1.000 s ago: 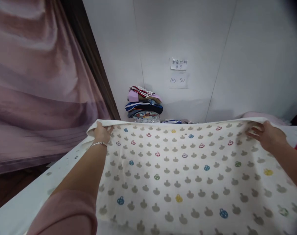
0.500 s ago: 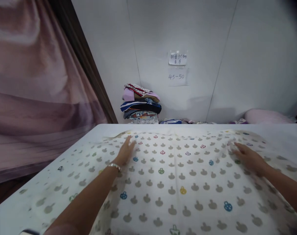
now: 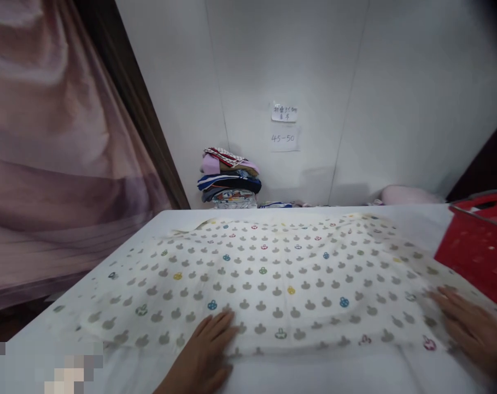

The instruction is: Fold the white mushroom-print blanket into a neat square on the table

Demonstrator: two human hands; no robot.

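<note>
Both palms turned down along the near edge of the printed cloth [image 3: 273,273], with nothing visibly gripped in either. Left hand [image 3: 211,350] over that edge, left of the cloth's middle, with fingers loosely extended and slightly parted; cannot tell how firmly pressed. Right hand [image 3: 473,328] at the cloth's near right corner, badly blurred, apparently flat with fingers outstretched and no fabric visibly pinched; cannot tell whether touching. Spread wide across the white table [image 3: 314,377], cream with grey and coloured mushroom shapes, nearly flat apart from a raised fold at the far left corner and faint ripples toward the right. Could easily skew or ruck up under uneven pushing from the two palms, being apparently thin and light; could also crease at that far left fold for want of smoothing, or catch on the right through lying so near the red basket [image 3: 473,241]. To the left of the cloth, a pink curtain [image 3: 68,164]; beyond its far edge, a stack of folded fabrics [image 3: 232,183] and, farther right, a pale pink bundle [image 3: 410,195]. No brand discernible. Higher, behind the cloth, on the white wall [image 3: 252,65]: a lower note [image 3: 285,139] with handwritten "45-50", and an upper note [image 3: 284,112] with two short rows of Chinese characters, too soft to read surely.
</note>
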